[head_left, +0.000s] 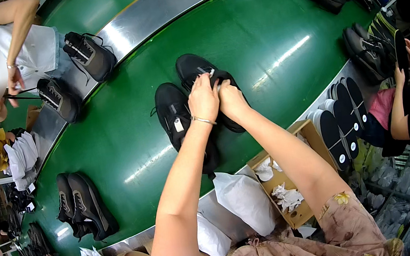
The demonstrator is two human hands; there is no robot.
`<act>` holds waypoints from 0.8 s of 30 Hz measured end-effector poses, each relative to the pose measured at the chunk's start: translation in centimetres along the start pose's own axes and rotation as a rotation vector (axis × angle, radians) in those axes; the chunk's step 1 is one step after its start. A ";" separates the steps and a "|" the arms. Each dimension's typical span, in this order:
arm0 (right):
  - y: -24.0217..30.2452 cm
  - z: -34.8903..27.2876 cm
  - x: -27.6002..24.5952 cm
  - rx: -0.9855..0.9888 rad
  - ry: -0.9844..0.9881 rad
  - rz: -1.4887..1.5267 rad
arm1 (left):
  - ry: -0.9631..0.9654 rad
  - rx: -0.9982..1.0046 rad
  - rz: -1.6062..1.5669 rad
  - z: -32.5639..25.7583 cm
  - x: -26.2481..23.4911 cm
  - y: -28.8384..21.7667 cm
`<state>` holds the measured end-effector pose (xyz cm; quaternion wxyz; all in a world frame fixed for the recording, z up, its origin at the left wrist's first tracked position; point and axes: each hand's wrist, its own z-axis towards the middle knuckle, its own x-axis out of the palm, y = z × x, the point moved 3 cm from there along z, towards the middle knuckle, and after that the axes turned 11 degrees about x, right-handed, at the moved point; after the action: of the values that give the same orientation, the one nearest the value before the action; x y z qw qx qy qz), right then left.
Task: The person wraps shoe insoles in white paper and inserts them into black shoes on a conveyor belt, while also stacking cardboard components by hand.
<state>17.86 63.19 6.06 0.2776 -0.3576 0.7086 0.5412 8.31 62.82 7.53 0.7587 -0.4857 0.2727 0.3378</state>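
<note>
A black sneaker (188, 67) lies on the green work surface (264, 26), its toe pointing away from me. My left hand (203, 99) grips it around the tongue and laces, fingers bent. Close beside it, my right hand (232, 99) is closed on the collar near the shoe opening. Both hands cover much of the upper's middle, so exactly what the fingertips pinch is hidden. The matching black sneaker (169, 101) rests just to the left, with a small white tag on its laces, partly behind my left forearm.
Another pair of dark shoes (85, 205) stands at left. Across the metal strip (144, 21), a person handles laces of dark sneakers (60, 100). A cardboard box (308, 138) with crumpled paper, white bags (244, 202) and insoles (330, 139) line the near edge. A co-worker holds a sole at right.
</note>
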 end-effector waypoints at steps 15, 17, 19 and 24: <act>-8.3 -14.0 -6.2 -0.012 0.073 0.436 | -0.018 -0.392 0.003 -3.3 0.0 -1.5; -8.5 -15.7 -5.6 -0.029 0.064 0.499 | -0.028 -0.407 0.053 -3.5 0.1 -0.8; -7.7 -16.3 -6.3 -0.040 0.043 0.530 | -0.022 -0.388 0.097 -3.6 0.1 -1.2; -4.1 -18.7 -9.4 -0.035 0.049 0.611 | -0.035 -0.282 -0.096 -4.6 -2.7 -2.1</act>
<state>26.62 46.38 15.89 0.0786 -0.1457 0.7803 0.6031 7.82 57.30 8.97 0.7027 -0.5941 0.1858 0.3446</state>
